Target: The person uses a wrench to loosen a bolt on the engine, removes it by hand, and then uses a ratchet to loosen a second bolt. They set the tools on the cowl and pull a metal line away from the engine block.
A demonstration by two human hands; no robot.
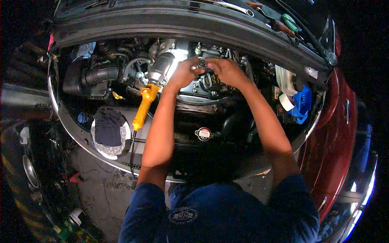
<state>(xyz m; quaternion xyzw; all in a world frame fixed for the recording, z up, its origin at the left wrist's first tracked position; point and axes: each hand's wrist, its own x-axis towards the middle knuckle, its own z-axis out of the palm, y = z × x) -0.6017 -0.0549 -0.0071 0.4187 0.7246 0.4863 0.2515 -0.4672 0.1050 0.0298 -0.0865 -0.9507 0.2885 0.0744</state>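
Over the engine, my left hand and my right hand come close together. Both have their fingers closed on a small dark part with a rounded outline; its exact kind is hard to make out. Just below the fingers sits a black oil filler cap with yellow markings on the engine. Left of my left hand, a yellow-handled work light leans with its lamp end lighting the engine.
A radiator cap is nearer to me. A dark cloth lies front left. At the right are a blue plastic container and a roll of tape. Wrenches lie beyond the bay's back edge.
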